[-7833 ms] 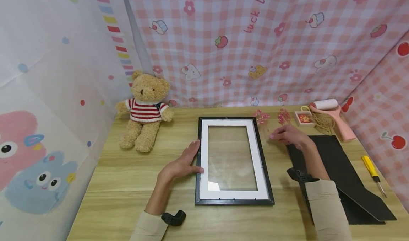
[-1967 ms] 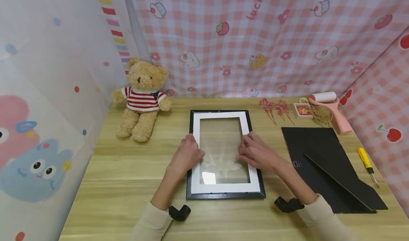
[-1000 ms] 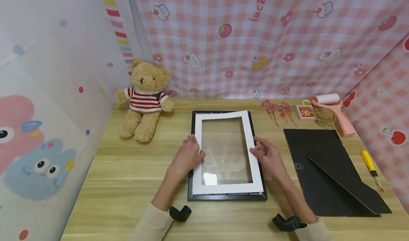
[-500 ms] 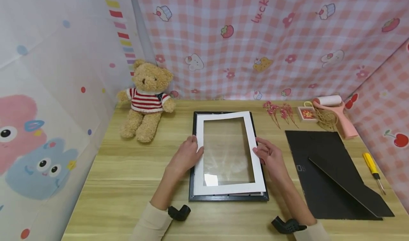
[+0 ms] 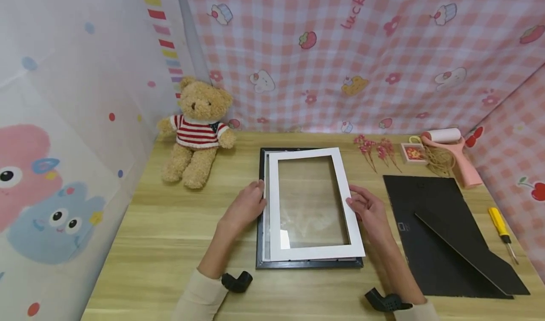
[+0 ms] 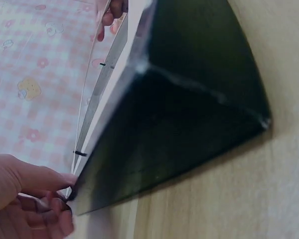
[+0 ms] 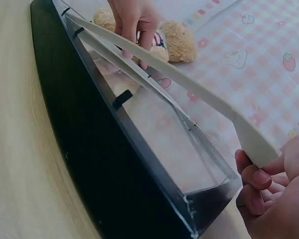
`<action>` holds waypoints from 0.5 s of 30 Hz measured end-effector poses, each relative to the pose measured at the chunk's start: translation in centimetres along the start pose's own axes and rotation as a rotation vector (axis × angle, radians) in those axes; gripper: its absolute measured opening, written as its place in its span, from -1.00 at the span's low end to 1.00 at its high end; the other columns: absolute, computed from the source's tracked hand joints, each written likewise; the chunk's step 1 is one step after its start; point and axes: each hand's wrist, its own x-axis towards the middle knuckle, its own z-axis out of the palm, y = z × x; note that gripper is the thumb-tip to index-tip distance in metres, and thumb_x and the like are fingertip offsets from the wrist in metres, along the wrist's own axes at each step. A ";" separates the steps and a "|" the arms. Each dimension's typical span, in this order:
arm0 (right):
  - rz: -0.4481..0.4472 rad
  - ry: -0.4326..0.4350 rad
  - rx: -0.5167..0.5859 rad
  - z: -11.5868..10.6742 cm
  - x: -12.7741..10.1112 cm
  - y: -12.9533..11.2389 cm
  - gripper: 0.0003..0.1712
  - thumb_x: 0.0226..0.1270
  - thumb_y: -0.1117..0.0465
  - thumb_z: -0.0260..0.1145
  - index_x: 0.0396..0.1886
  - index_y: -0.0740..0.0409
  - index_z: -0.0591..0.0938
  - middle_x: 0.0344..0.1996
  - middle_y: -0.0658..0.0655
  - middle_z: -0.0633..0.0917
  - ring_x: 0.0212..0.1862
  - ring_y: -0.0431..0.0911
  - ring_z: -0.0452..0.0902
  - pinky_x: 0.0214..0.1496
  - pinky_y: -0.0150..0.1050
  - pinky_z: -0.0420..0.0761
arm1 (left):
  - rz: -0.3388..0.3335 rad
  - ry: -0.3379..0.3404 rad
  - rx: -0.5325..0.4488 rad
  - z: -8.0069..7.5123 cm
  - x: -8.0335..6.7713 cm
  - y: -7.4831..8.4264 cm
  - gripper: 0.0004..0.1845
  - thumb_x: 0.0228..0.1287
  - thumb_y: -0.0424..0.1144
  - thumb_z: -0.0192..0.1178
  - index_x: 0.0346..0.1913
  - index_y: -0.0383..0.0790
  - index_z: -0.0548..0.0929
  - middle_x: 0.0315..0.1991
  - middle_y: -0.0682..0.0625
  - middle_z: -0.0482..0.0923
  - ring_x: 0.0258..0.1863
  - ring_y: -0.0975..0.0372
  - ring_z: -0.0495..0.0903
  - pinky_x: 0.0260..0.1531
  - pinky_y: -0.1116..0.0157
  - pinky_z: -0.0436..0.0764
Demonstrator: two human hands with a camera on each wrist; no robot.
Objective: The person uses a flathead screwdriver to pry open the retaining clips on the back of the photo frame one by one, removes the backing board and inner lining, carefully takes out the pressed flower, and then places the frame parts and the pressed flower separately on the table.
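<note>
Right hand [image 5: 369, 210] pinches the white mat [image 5: 312, 202] raised above the black frame [image 5: 260, 236]; left hand [image 5: 246, 206] grips the frame's edge

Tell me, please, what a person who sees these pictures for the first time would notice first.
First, the white mat board, lifted at its right side out of the black picture frame in the middle of the wooden table; the right hand grips its right edge and the left hand is at the frame's left side. Next, the teddy bear in a striped sweater sits at the back left.
</note>
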 end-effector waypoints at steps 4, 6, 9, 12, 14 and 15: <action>0.004 0.009 0.070 -0.1 -0.2 0.8 -0.48 0.67 0.40 0.24 0.52 0.44 0.48 -0.38 -0.28 0.72 -0.29 -0.34 0.55 -0.25 -0.46 0.57 | -0.028 0.052 -0.038 -0.1 0.2 -0.1 -0.60 0.38 -0.34 0.40 0.22 -0.42 0.70 -0.03 -0.22 0.67 -0.19 0.03 0.70 -0.12 0.00 0.78; -0.004 0.018 0.100 0.0 -0.2 1.2 -0.48 0.66 0.43 0.24 0.51 0.47 0.47 -0.39 -0.27 0.72 -0.27 -0.34 0.54 -0.23 -0.46 0.55 | -0.052 0.064 -0.085 -1.0 -0.1 0.8 -0.73 0.39 -0.35 0.39 0.09 -0.36 0.76 -0.06 -0.18 0.67 -0.19 0.05 0.68 -0.10 0.01 0.77; -0.034 0.031 0.134 0.2 -0.2 1.6 -0.48 0.65 0.44 0.25 0.50 0.49 0.47 -0.39 -0.24 0.71 -0.25 -0.33 0.54 -0.21 -0.47 0.55 | -0.083 0.072 -0.156 -2.8 -0.6 2.6 -0.85 0.43 -0.38 0.32 -0.06 -0.39 0.79 -0.10 -0.21 0.67 -0.16 0.04 0.66 -0.04 0.02 0.74; -0.057 0.033 0.145 0.3 0.0 1.8 -0.48 0.64 0.45 0.25 0.50 0.50 0.47 -0.38 -0.24 0.71 -0.24 -0.34 0.55 -0.19 -0.48 0.57 | -0.143 0.052 -0.228 -4.5 -1.1 4.4 -0.81 0.52 -0.40 0.23 -0.07 -0.45 0.80 -0.11 -0.26 0.67 -0.09 -0.01 0.64 0.06 -0.02 0.70; -0.060 0.042 0.159 0.4 0.1 2.0 -0.49 0.64 0.48 0.24 0.49 0.51 0.48 -0.38 -0.23 0.71 -0.24 -0.33 0.56 -0.17 -0.48 0.59 | -0.186 0.025 -0.280 -5.3 -1.4 5.2 -0.76 0.59 -0.38 0.19 -0.01 -0.49 0.80 -0.11 -0.25 0.67 -0.09 0.01 0.60 0.08 0.00 0.67; -0.062 0.046 0.162 0.5 0.1 2.1 -0.50 0.63 0.49 0.24 0.48 0.52 0.48 -0.39 -0.23 0.71 -0.24 -0.34 0.56 -0.17 -0.49 0.60 | -0.210 0.012 -0.306 -5.3 -1.4 5.4 -0.74 0.61 -0.37 0.17 0.02 -0.50 0.80 -0.11 -0.25 0.66 -0.11 0.03 0.58 0.04 0.01 0.66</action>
